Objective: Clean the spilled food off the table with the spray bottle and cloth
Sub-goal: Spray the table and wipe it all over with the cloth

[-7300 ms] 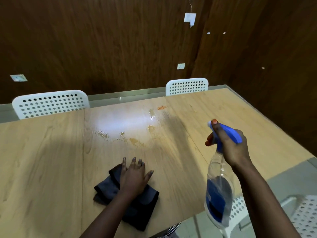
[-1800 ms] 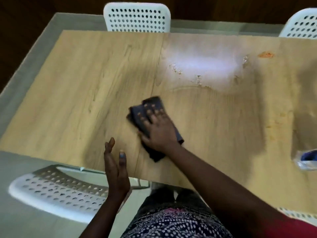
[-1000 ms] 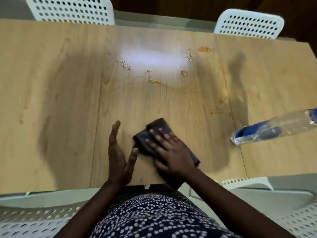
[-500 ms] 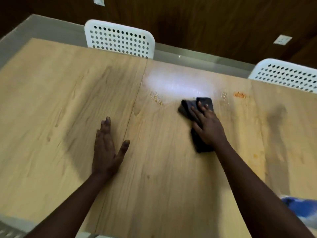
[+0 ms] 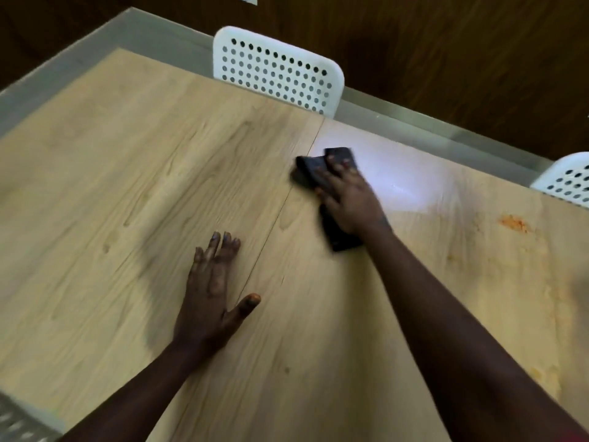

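Note:
My right hand [image 5: 349,199] presses flat on the dark cloth [image 5: 310,170] at the far middle of the light wooden table [image 5: 127,186], beside the seam between two boards. To the cloth's right lies a bright wet patch [image 5: 408,183]. An orange food smear [image 5: 513,224] sits further right, with faint orange streaks [image 5: 551,301] below it. My left hand [image 5: 212,288] rests flat on the table, fingers straight, nearer to me and left of the seam. The spray bottle is out of view.
A white perforated chair [image 5: 277,71] stands behind the table's far edge, and part of another [image 5: 567,180] shows at the right. A dark wood wall runs behind. A further chair's corner [image 5: 19,422] appears at the bottom left.
My right hand has slid the cloth to the left across the wet patch, and the crumbs seen there half a second ago no longer show. My left hand stays flat on the table.

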